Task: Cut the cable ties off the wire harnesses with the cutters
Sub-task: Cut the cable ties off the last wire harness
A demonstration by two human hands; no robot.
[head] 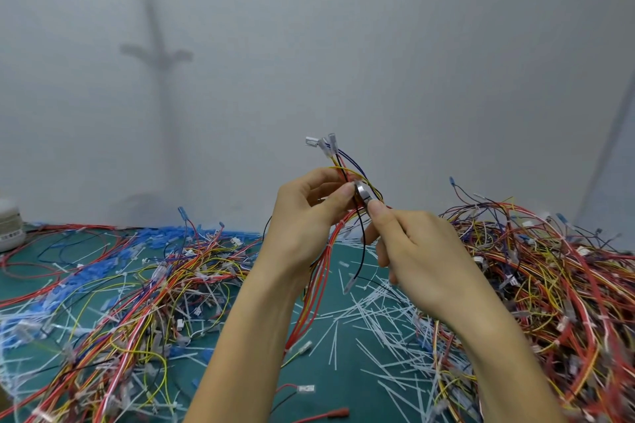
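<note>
Hands meet in mid-air above the counter (319, 366), both raised to chest height. The left hand (305, 220) is closed around a wire harness (318, 280), fingers curled over the bundle and the thumb pressed across it. Red, yellow, black and blue wires rise out of that grip and end in clear and white plugs (326, 143) fanned out above the knuckles. The rest of the harness hangs down past the wrist to the counter.

The right hand (415, 251) is closed too, pinching small silver cutters (362, 196) between thumb and forefinger. The metal head sits right against the wires, just beside the left thumb tip. Whether the blades are around a tie I cannot tell; the fingers hide that spot.

Below and between the forearms, cut white ties (378, 319) lie scattered thickly over the green surface. To the left spreads a loose tangle of wires (137, 302), with a drift of blue sleeves (113, 264) behind it. To the right a higher heap of wires (549, 285) rises, mostly red and yellow. At the far left edge stands a white round object (8, 227), partly cut off. A plain pale wall (309, 45) closes the back.
</note>
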